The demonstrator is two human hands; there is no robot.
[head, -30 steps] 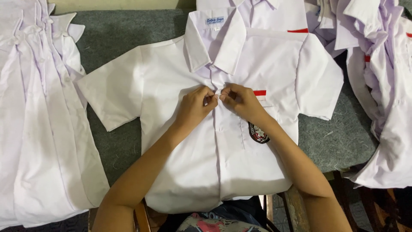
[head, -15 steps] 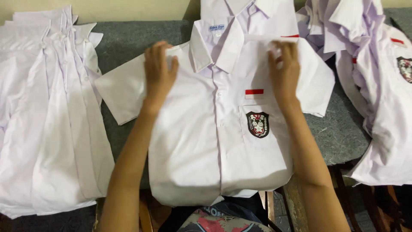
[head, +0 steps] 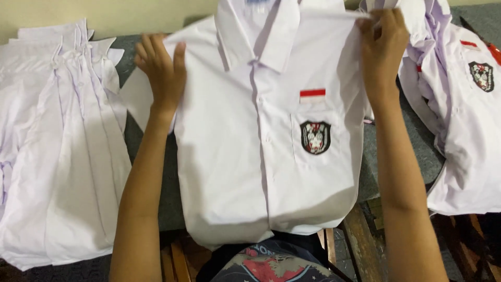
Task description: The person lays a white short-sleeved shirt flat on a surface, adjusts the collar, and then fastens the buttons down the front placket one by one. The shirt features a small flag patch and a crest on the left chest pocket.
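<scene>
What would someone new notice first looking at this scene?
First, the white short-sleeved school shirt with a shield badge on its pocket, at centre, gripped at the shoulders by the left hand and right hand. Next, the stack of white shirts lying at left and the rumpled heap of badged white shirts at right.

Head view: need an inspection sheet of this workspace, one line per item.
Surface: grey table, mostly covered by garments.
Job's things: white shirt, buttoned, shoulders lifted, red stripe and crest badge on its pocket.
Clutter: left stack of white shirts; right heap of white shirts.
Grippers: left hand grips one shoulder of the shirt, right hand the other.
Cables: nothing seen.
Surroundings: pale wall behind; wooden frame under the table edge.
</scene>
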